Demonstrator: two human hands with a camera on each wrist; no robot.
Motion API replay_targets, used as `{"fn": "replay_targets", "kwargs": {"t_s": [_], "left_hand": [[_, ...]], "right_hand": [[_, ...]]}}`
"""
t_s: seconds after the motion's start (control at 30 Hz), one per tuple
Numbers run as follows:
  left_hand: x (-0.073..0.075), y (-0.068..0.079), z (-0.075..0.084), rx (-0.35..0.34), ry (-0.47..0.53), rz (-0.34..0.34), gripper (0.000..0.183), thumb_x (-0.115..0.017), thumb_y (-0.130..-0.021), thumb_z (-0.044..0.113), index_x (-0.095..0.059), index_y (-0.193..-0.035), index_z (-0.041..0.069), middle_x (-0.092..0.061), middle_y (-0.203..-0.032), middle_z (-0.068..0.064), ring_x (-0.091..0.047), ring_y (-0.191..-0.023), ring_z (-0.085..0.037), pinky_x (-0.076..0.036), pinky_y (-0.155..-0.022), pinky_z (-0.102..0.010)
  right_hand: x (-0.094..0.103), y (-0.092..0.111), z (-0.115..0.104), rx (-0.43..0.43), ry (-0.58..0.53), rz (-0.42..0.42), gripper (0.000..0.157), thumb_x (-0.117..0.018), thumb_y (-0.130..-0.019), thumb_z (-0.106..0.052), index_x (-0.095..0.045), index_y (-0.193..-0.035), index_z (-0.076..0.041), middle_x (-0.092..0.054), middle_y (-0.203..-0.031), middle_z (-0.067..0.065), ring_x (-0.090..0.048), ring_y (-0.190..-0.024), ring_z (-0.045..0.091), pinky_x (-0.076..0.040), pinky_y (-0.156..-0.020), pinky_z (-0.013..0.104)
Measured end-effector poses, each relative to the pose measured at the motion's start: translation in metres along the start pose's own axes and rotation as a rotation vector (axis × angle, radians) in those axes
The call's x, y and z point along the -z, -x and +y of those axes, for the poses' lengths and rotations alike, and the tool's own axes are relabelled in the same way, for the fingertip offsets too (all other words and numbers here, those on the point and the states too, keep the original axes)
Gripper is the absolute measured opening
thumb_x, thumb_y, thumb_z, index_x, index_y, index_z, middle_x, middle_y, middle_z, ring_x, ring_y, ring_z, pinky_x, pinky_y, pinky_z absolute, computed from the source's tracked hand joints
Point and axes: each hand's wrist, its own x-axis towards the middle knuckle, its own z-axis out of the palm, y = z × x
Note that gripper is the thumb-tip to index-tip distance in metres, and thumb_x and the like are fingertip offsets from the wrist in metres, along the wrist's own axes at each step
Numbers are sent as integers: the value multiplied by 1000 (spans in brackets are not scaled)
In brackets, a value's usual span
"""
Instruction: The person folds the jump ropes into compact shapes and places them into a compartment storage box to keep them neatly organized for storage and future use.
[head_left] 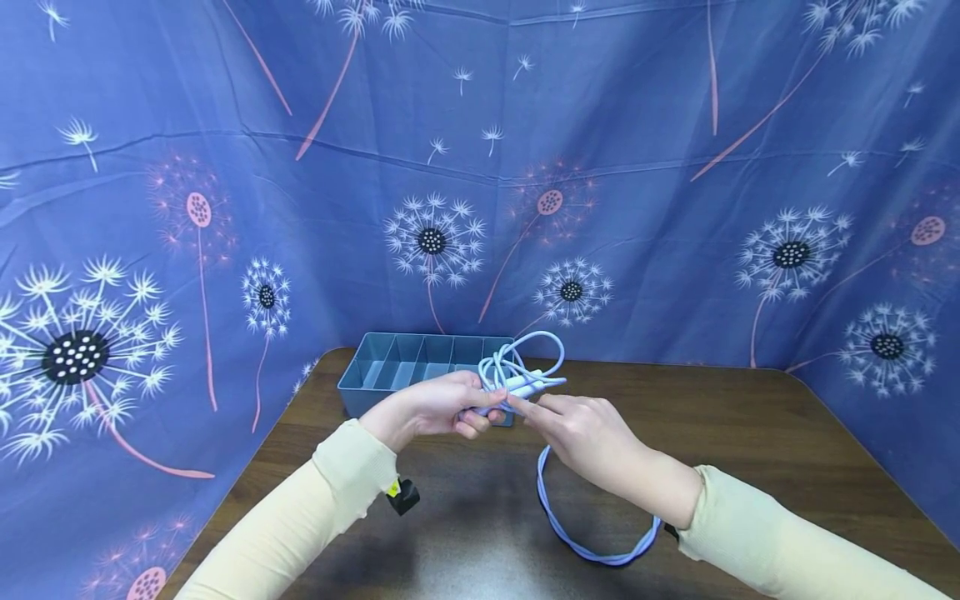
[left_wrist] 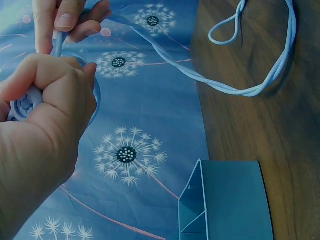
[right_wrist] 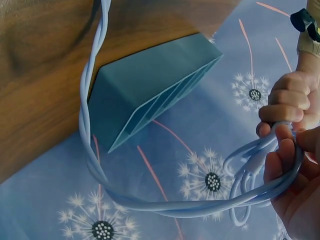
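Observation:
A pale blue jump rope (head_left: pixel 615 560) is gathered between both hands, its cord looped around the pale handles (head_left: pixel 525 385). My left hand (head_left: pixel 450 404) grips the handle bundle from the left; in the left wrist view, a round handle end (left_wrist: pixel 25 106) pokes out of the fist. Close beside it, my right hand (head_left: pixel 596 429) pinches the cord near the bundle. From there the twisted, doubled cord (right_wrist: pixel 175 209) hangs in a long curve below the right hand. Part of the bundle is hidden behind the fingers.
A blue-grey divided bin (head_left: pixel 365 402) stands at the back of the wooden table (head_left: pixel 720 417), just behind the left hand. Blue dandelion-patterned cloth (head_left: pixel 645 208) encloses the back and sides. A small black device (head_left: pixel 405 497) sits at the left wrist.

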Motion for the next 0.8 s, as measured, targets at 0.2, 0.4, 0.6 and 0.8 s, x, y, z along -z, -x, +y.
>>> {"fn": "replay_targets", "kwargs": {"t_s": [0.2, 0.4, 0.6, 0.8], "left_hand": [[-3, -4, 0, 0, -57, 89, 24, -41, -102, 20, -54, -91, 4, -44, -69, 0, -25, -43, -2, -19, -41, -17], [-5, -9, -2, -4, -127, 173, 20, -48, -98, 21, -55, -86, 6, -44, -65, 1, -23, -42, -2, -16, -41, -18], [-4, -7, -2, -17, -175, 153, 21, -46, -99, 19, -53, -84, 6, -43, -64, 1, -23, -41, -3, -17, -40, -19], [-1, 2, 5, -29, -194, 130, 21, -47, -100, 20, -55, -92, 3, -44, -65, 1, -23, -41, -4, -17, -40, -20]], "right_hand": [[-4, 3, -4, 5, -17, 14, 38, -69, -74, -5, -70, -112, -13, -45, -61, -7, -31, -45, 4, -25, -37, 18], [-5, 4, -6, -29, -130, 22, 31, -69, -82, -11, -68, -113, -10, -60, -70, -6, -49, -53, 2, -41, -46, 18], [-1, 8, -9, -233, -452, -85, 23, -71, -83, -11, -59, -102, -9, -68, -78, -7, -56, -63, -4, -45, -55, 12], [2, 22, 1, -358, -782, -343, 9, -65, -89, -18, -59, -96, -16, -56, -63, -11, -47, -49, -6, -41, -43, 16]]}}
